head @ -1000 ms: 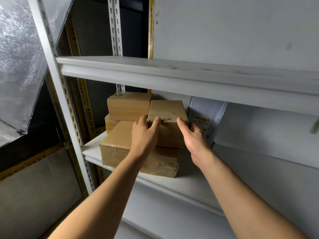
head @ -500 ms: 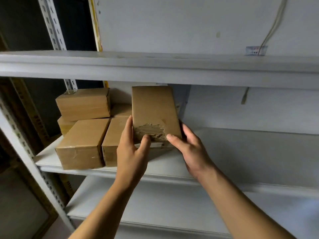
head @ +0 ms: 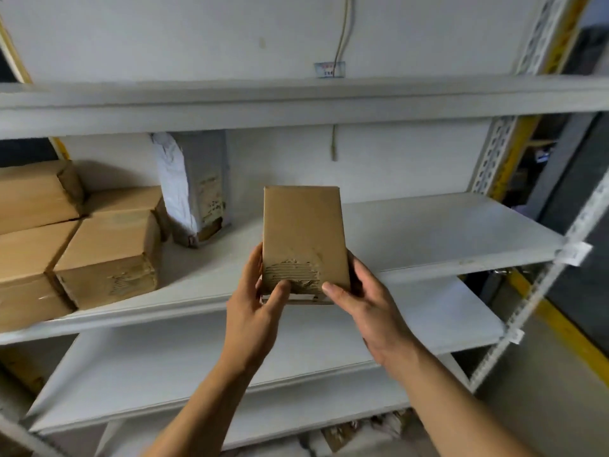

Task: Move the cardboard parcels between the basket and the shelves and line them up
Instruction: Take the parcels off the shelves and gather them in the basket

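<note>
Cardboard parcel (head: 304,232) held upright before shelf (head: 445,235); left hand (head: 253,311), right hand (head: 369,311) fingers gripping lower edges.

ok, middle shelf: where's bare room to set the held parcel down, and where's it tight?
Bare: the middle shelf from the white-wrapped parcel rightward to the perforated upright. The shelf below also shows bare board. Crowded: the left end, where the stacked cardboard parcels sit packed together. Both hands, left and right, hold the parcel.

The middle shelf (head: 428,232) lies bare toward its right edge; stacked cardboard parcels (head: 99,258) and a white-wrapped package (head: 194,189) crowd its left end.
</note>
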